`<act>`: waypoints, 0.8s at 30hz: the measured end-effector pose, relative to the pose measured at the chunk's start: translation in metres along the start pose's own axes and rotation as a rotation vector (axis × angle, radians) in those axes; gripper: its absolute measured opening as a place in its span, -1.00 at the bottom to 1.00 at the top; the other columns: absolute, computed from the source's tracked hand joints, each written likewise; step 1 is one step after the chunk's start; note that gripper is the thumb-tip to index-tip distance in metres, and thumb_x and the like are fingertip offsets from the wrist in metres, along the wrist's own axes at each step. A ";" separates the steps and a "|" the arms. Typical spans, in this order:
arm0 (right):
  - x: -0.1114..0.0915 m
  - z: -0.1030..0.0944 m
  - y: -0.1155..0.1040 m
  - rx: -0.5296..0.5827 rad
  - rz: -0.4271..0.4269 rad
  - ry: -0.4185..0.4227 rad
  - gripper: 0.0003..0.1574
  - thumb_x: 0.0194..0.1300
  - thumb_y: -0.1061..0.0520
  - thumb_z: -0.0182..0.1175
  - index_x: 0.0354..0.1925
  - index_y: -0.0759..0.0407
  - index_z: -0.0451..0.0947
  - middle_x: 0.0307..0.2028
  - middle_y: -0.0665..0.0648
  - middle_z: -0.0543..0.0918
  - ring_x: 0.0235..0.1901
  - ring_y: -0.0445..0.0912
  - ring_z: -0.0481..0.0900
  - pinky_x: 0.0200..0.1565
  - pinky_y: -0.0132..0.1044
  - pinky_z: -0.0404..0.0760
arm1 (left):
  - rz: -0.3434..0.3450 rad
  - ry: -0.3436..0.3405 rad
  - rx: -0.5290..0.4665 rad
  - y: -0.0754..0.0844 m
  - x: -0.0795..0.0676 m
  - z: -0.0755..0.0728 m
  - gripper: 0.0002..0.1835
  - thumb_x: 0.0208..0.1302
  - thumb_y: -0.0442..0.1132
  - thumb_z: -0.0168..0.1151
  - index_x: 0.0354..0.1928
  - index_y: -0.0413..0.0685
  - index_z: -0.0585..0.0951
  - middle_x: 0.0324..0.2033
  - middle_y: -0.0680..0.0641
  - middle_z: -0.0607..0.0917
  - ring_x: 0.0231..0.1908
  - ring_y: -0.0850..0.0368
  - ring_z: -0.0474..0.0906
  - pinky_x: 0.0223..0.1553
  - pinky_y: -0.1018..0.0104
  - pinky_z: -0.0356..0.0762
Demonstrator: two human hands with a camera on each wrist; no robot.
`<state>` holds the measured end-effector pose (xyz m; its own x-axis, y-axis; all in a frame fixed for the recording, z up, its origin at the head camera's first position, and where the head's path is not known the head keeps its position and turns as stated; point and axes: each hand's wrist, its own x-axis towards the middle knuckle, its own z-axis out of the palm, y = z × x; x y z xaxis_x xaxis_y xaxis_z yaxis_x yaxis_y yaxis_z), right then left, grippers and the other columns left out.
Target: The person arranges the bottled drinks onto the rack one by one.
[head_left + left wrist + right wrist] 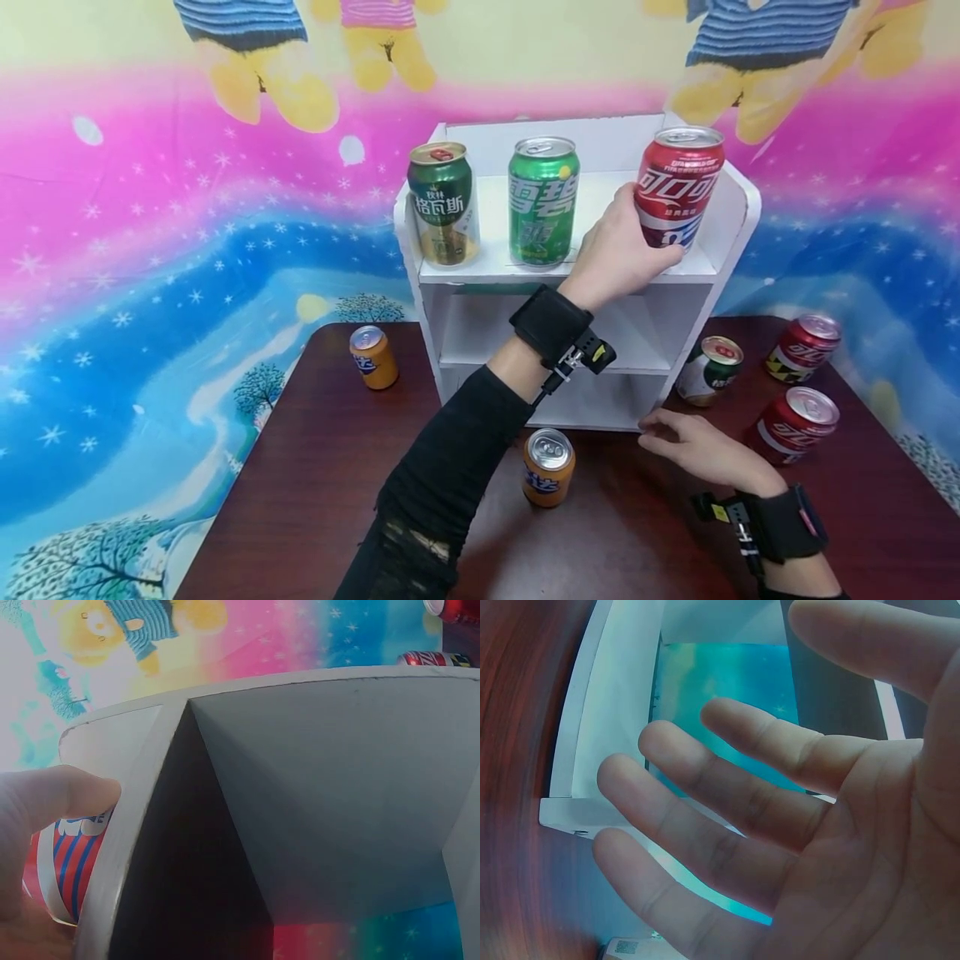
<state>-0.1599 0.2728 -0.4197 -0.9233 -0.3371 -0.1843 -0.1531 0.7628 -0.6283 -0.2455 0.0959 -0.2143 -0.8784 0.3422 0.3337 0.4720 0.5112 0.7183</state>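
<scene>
My left hand (621, 246) grips a red cola can (681, 185) at the right end of the white shelf's top level (491, 225). In the left wrist view, the thumb presses the can's striped lower side (79, 859), right beside the shelf edge. To its left on that level stand a green soda can (543, 202) and a green-and-gold can (441, 204), both upright. Low at the shelf's right front corner, my right hand (708, 446) holds nothing. Its fingers are spread and relaxed in the right wrist view (727, 802).
An orange can (548, 468) stands before the shelf, another orange can (373, 358) to its left. Right of the shelf are a white-and-green can (708, 372) and two red cans, the back one (802, 348) and the front one (792, 425). A printed cloth (150, 250) hangs behind.
</scene>
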 end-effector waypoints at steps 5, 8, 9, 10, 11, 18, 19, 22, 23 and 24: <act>-0.002 0.000 0.002 0.002 -0.005 -0.004 -0.48 0.34 -0.11 0.13 0.05 0.26 0.50 -0.17 0.05 0.59 -0.23 -0.12 0.53 -0.20 -0.18 0.54 | -0.005 0.023 0.052 0.001 -0.001 0.004 -0.17 0.07 -0.01 0.39 0.32 0.01 0.19 0.09 0.11 0.42 0.03 0.33 0.37 0.07 0.45 0.35; -0.003 -0.001 0.002 -0.002 -0.013 0.001 -0.47 0.34 -0.12 0.13 0.05 0.26 0.51 -0.17 0.06 0.59 -0.23 -0.11 0.53 -0.20 -0.18 0.54 | -0.014 0.032 0.068 0.003 -0.001 0.005 -0.18 0.06 0.01 0.39 0.31 0.01 0.20 0.07 0.11 0.43 0.02 0.32 0.37 0.05 0.45 0.36; -0.003 -0.001 0.002 -0.004 -0.016 0.004 -0.47 0.34 -0.12 0.13 0.05 0.27 0.51 -0.17 0.06 0.59 -0.23 -0.11 0.53 -0.20 -0.18 0.55 | -0.015 0.036 0.070 0.003 -0.001 0.005 -0.18 0.06 0.02 0.40 0.31 0.01 0.20 0.07 0.10 0.44 0.02 0.32 0.37 0.05 0.45 0.37; -0.003 -0.002 0.002 -0.006 -0.019 0.006 -0.47 0.34 -0.12 0.13 0.05 0.27 0.51 -0.17 0.06 0.59 -0.23 -0.11 0.53 -0.20 -0.18 0.55 | -0.018 0.042 0.076 0.004 -0.001 0.005 -0.18 0.06 0.03 0.40 0.30 0.01 0.21 0.06 0.10 0.44 0.01 0.32 0.38 0.03 0.45 0.37; -0.003 -0.002 0.002 -0.007 -0.023 0.009 -0.47 0.34 -0.11 0.13 0.05 0.27 0.51 -0.17 0.06 0.59 -0.23 -0.10 0.53 -0.20 -0.18 0.55 | -0.020 0.049 0.081 0.004 0.000 0.006 -0.18 0.05 0.04 0.40 0.29 0.01 0.22 0.05 0.10 0.45 0.00 0.32 0.38 0.02 0.45 0.38; -0.003 -0.004 0.002 -0.002 -0.029 0.013 -0.48 0.35 -0.10 0.12 0.05 0.27 0.50 -0.19 0.07 0.59 -0.24 -0.07 0.53 -0.21 -0.18 0.56 | -0.032 0.074 0.122 0.004 0.000 0.007 -0.20 0.03 0.09 0.41 0.25 -0.01 0.26 0.01 0.10 0.46 -0.03 0.32 0.38 -0.02 0.48 0.38; -0.003 -0.004 0.002 -0.001 -0.030 0.015 -0.48 0.35 -0.11 0.12 0.05 0.26 0.50 -0.19 0.06 0.59 -0.23 -0.08 0.53 -0.20 -0.18 0.56 | -0.034 0.077 0.126 0.004 0.000 0.007 -0.20 0.02 0.10 0.41 0.25 -0.01 0.26 0.00 0.10 0.46 -0.04 0.32 0.38 -0.03 0.48 0.38; -0.003 -0.005 0.002 -0.003 -0.033 0.019 -0.46 0.34 -0.13 0.12 0.05 0.25 0.50 -0.18 0.05 0.60 -0.23 -0.09 0.53 -0.19 -0.16 0.55 | -0.039 0.081 0.130 0.004 0.001 0.007 -0.19 0.02 0.12 0.41 0.25 0.00 0.26 0.00 0.10 0.45 -0.03 0.31 0.38 -0.03 0.48 0.38; -0.003 -0.005 0.002 -0.003 -0.036 0.022 -0.46 0.35 -0.13 0.12 0.05 0.25 0.50 -0.18 0.05 0.60 -0.23 -0.09 0.53 -0.19 -0.16 0.55 | -0.040 0.082 0.130 0.004 0.001 0.007 -0.18 0.02 0.12 0.41 0.25 0.00 0.26 0.01 0.10 0.45 -0.03 0.31 0.37 -0.03 0.47 0.38; -0.003 -0.005 0.002 0.000 -0.037 0.024 -0.46 0.34 -0.13 0.12 0.06 0.26 0.49 -0.18 0.06 0.60 -0.23 -0.09 0.53 -0.19 -0.16 0.55 | -0.039 0.081 0.128 0.003 0.001 0.006 -0.18 0.02 0.12 0.41 0.25 0.00 0.25 0.01 0.10 0.45 -0.03 0.31 0.37 -0.03 0.47 0.38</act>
<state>-0.1595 0.2781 -0.4168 -0.9251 -0.3519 -0.1428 -0.1874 0.7501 -0.6342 -0.2439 0.1030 -0.2155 -0.8971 0.2577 0.3589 0.4384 0.6211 0.6496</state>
